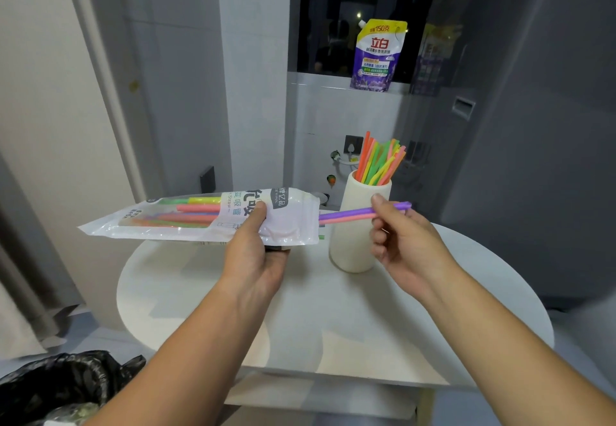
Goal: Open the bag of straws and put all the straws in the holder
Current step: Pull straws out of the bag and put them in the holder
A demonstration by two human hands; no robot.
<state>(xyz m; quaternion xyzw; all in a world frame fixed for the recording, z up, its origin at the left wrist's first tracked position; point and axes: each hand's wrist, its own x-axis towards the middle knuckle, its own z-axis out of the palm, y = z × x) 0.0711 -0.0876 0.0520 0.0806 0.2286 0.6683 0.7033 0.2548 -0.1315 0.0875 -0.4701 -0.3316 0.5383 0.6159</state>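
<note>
My left hand point(256, 252) grips a clear and white straw bag point(186, 217) held level above the table, its open mouth facing right. Several coloured straws still lie inside the bag. My right hand point(405, 235) pinches a purple straw and a pink straw point(346, 216), which stick partway out of the bag's mouth. Behind these straws stands a cream cylindrical holder point(353, 242) on the table. Several orange, green, yellow and pink straws point(380, 160) lean upright in the holder.
A round white table point(350, 319) carries the holder. A purple detergent pouch point(378, 55) stands on the window ledge behind. A grey appliance point(533, 125) rises at the right. A bin with a black liner point(63, 389) sits at the bottom left.
</note>
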